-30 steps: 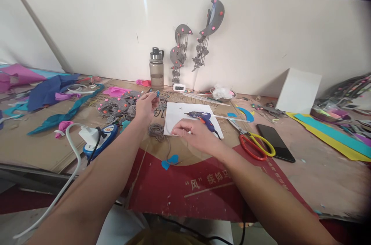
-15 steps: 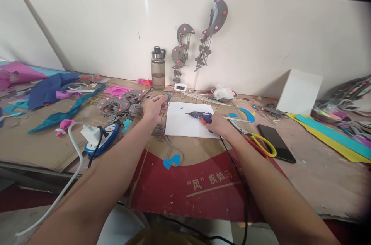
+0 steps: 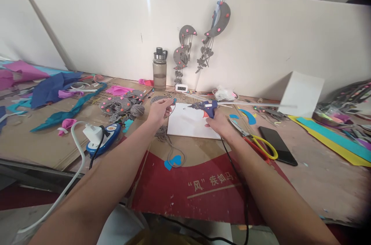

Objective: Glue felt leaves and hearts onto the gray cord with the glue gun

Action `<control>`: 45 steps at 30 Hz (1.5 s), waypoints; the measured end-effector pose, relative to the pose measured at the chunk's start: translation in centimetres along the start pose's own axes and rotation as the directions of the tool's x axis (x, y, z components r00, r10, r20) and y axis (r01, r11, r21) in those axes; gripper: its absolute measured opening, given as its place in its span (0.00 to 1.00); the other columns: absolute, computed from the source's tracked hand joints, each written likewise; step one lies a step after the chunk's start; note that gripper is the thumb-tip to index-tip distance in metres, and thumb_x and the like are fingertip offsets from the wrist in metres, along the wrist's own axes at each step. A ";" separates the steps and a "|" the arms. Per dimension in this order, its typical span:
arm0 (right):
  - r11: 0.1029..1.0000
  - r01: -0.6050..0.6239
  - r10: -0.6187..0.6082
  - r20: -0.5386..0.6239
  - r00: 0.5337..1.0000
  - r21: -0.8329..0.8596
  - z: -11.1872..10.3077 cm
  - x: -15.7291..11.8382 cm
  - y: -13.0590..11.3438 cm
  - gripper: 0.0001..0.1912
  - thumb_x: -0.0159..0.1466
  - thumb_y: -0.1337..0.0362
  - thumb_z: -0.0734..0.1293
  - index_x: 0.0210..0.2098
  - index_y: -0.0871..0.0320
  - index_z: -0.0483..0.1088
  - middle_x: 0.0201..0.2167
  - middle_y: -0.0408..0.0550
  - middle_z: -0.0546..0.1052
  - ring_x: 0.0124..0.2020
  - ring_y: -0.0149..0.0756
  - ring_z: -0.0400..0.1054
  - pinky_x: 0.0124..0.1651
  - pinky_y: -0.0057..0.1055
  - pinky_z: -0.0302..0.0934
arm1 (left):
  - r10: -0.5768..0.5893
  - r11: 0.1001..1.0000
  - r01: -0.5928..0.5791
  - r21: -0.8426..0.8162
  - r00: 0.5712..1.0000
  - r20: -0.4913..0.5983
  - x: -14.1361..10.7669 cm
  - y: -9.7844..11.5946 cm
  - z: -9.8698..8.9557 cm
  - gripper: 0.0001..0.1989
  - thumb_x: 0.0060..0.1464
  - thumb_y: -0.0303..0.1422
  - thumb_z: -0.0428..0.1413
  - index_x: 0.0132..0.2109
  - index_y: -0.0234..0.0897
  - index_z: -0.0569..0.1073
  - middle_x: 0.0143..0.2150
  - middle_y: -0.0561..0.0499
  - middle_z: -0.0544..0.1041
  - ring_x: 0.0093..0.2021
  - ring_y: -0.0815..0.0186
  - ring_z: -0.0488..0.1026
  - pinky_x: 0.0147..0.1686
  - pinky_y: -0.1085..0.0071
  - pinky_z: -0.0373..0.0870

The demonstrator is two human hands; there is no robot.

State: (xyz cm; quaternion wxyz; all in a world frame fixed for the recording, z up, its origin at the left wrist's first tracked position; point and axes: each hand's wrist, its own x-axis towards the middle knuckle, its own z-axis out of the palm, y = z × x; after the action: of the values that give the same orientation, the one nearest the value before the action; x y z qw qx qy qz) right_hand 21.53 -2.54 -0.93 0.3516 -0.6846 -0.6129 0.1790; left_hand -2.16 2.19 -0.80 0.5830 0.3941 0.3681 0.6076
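Observation:
My right hand (image 3: 218, 122) is closed round the handle of a blue glue gun (image 3: 209, 107), with a long clear glue stick (image 3: 255, 104) jutting from its back. The nozzle points left over a white board (image 3: 185, 127). Left of the nozzle, my left hand (image 3: 161, 110) pinches a small blue piece (image 3: 174, 101), with grey yarn at its fingers. The piece's exact shape is too small to tell. Loose grey yarn (image 3: 162, 133) trails below the hand to blue heart-shaped cutouts (image 3: 174, 161) on the cardboard.
Scissors (image 3: 257, 142) and a black phone (image 3: 277, 145) lie right. A blue power strip (image 3: 106, 138) and grey felt pieces with pink dots (image 3: 113, 106) lie left. A water bottle (image 3: 159, 73) and small clock (image 3: 181, 88) stand behind. A black cord (image 3: 232, 160) hangs off the front edge.
The glue gun has been lifted off the white board, its glue stick now showing behind it. My left hand has shifted slightly right with the blue piece, towards the nozzle.

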 end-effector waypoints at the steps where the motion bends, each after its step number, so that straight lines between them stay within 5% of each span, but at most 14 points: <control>1: 0.986 0.025 -0.027 0.008 1.000 0.166 0.2 -0.4 -0.7 0.17 0.54 0.66 0.65 0.44 0.58 0.64 0.42 0.53 0.74 0.30 0.34 0.72 0.29 0.30 0.65 | -0.014 1.000 0.014 -0.001 1.000 0.003 -0.1 0.0 0.0 0.17 0.32 0.35 0.68 0.29 0.31 0.73 0.27 0.51 0.73 0.18 0.77 0.62 0.14 0.79 0.46; 3: 0.887 0.097 -0.118 0.018 0.993 0.451 0.5 -1.4 -2.0 0.16 0.56 0.66 0.63 0.45 0.56 0.61 0.48 0.51 0.71 0.32 0.32 0.71 0.27 0.29 0.66 | -0.032 0.999 0.032 -0.003 0.999 0.005 -0.2 0.0 0.1 0.18 0.31 0.35 0.69 0.30 0.31 0.73 0.28 0.50 0.74 0.18 0.77 0.63 0.14 0.79 0.45; 6: 0.776 0.211 -0.281 0.027 0.959 0.594 0.7 -2.6 -3.5 0.13 0.58 0.63 0.63 0.42 0.55 0.60 0.46 0.49 0.71 0.29 0.28 0.68 0.24 0.27 0.64 | -0.047 0.999 0.047 -0.003 0.999 0.006 -0.5 0.2 0.4 0.18 0.31 0.35 0.68 0.30 0.31 0.73 0.29 0.49 0.74 0.18 0.78 0.62 0.14 0.79 0.43; 11: 0.847 0.297 -0.347 0.035 0.937 0.441 0.8 -3.6 -3.9 0.11 0.61 0.60 0.62 0.43 0.54 0.62 0.37 0.44 0.72 0.24 0.27 0.62 0.26 0.28 0.61 | -0.050 0.999 0.050 -0.004 0.998 0.027 -0.9 0.3 0.8 0.16 0.33 0.34 0.67 0.29 0.30 0.73 0.28 0.51 0.73 0.17 0.79 0.60 0.14 0.79 0.39; 18: 0.908 0.373 -0.383 0.017 0.924 0.190 0.5 -3.8 -3.9 0.10 0.63 0.60 0.60 0.44 0.55 0.62 0.38 0.47 0.73 0.30 0.34 0.66 0.33 0.31 0.61 | -0.047 0.999 0.047 -0.005 0.998 0.033 -1.1 0.3 1.1 0.15 0.34 0.34 0.67 0.29 0.31 0.72 0.27 0.51 0.73 0.17 0.79 0.59 0.14 0.78 0.38; 45: 0.921 0.374 -0.376 -0.006 0.927 0.114 0.7 -3.9 -4.0 0.09 0.63 0.61 0.59 0.43 0.55 0.60 0.38 0.48 0.73 0.33 0.36 0.67 0.36 0.34 0.62 | -0.026 0.999 0.024 0.045 0.999 0.036 -1.9 0.7 1.8 0.13 0.37 0.35 0.65 0.28 0.33 0.71 0.19 0.54 0.68 0.15 0.78 0.55 0.15 0.77 0.38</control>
State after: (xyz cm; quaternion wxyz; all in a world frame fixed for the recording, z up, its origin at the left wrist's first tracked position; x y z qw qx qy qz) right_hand 17.48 -6.14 0.67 0.4127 -0.5324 -0.7241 0.1482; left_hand -0.77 0.24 0.53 0.5885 0.4135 0.3756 0.5845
